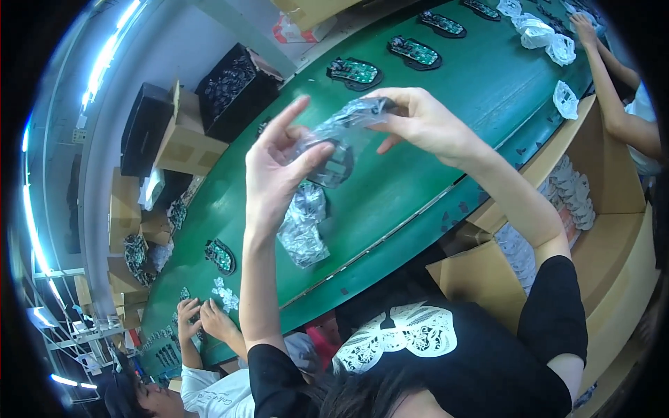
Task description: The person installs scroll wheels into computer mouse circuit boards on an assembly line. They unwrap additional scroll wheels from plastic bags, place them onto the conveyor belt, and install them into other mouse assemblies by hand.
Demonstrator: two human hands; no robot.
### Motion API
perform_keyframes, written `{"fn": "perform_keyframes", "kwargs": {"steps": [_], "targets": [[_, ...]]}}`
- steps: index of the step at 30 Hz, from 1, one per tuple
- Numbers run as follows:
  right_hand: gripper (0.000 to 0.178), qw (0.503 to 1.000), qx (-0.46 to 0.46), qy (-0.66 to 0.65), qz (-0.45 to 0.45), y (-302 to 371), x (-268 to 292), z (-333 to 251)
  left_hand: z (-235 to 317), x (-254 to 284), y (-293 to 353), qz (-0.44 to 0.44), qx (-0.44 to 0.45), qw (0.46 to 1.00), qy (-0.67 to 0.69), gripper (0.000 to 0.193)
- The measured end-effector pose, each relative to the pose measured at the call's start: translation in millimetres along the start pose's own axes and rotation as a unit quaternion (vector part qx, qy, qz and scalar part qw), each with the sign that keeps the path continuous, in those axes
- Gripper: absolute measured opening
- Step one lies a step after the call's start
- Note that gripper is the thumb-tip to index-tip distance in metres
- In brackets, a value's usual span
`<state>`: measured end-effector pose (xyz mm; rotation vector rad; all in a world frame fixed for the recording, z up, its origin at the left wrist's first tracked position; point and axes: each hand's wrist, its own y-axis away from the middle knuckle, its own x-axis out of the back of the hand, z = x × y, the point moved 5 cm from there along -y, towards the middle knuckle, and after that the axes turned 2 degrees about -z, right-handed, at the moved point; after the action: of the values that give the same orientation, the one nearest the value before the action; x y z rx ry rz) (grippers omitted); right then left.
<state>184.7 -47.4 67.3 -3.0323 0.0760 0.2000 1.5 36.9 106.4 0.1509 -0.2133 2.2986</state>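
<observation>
I hold a clear plastic bag (333, 132) up over the green work surface with both hands. A dark, flat, rounded part (339, 166) shows through the plastic at its lower end. My left hand (275, 164) has its thumb on the front of the bag, its index finger stretched upward and the other fingers partly hidden behind the plastic. My right hand (418, 125) pinches the upper right end of the bag between thumb and fingers. Below the left hand lie crumpled clear bags (303, 230) on the surface.
Black-cased green circuit boards (355, 72) form a row along the far side. White bagged bundles (533, 31) lie at far right, near another person's arm (606, 76). An open carton (613, 240) stands at my right. At lower left another person's hands (202, 320) handle small parts.
</observation>
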Motion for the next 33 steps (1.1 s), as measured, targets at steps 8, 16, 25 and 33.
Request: {"fn": "perform_keyframes", "kwargs": {"steps": [8, 16, 25, 33], "targets": [[0.046, 0.999, -0.043, -0.028, -0.002, 5, -28, 6, -11, 14, 5, -0.008, 0.005, 0.999, -0.043, 0.045], [0.02, 0.895, 0.191, 0.388, 0.112, -4, -27, -16, -9, 25, 4, -0.033, -0.068, 0.985, -0.156, 0.036], [0.02, 0.849, 0.239, 0.462, 0.095, -5, -12, -18, -1, 35, -24, -0.053, -0.074, 0.964, -0.248, 0.036], [0.017, 0.948, 0.115, 0.292, 0.054, -5, 13, -6, -9, 16, -25, -0.077, -0.044, 0.989, -0.115, 0.036]]}}
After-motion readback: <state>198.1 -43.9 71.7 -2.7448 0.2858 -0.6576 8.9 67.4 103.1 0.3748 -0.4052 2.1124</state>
